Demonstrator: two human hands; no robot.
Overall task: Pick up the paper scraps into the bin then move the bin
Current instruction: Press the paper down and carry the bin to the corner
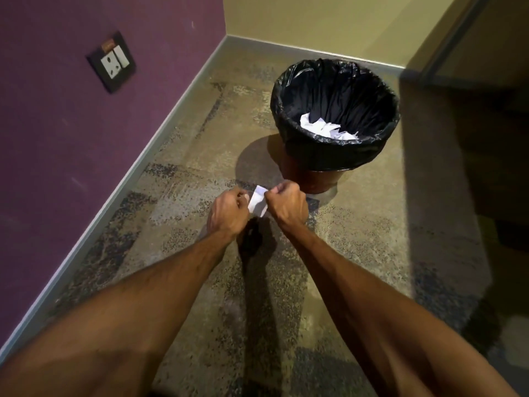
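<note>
We pinch a white paper scrap point(258, 201) between our left hand point(229, 212) and right hand point(286, 206), both closed on it above the floor point(357, 253). The bin point(335, 121) stands just beyond, more scraps point(326, 128) inside its black liner.

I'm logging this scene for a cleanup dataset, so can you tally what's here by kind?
Bare hands: 2, left hand and right hand
White paper scrap held between both hands: 1
Heap of white paper scraps inside bin: 1
Round brown bin with black plastic liner: 1
Wall socket plate: 1
Total: 6
</note>
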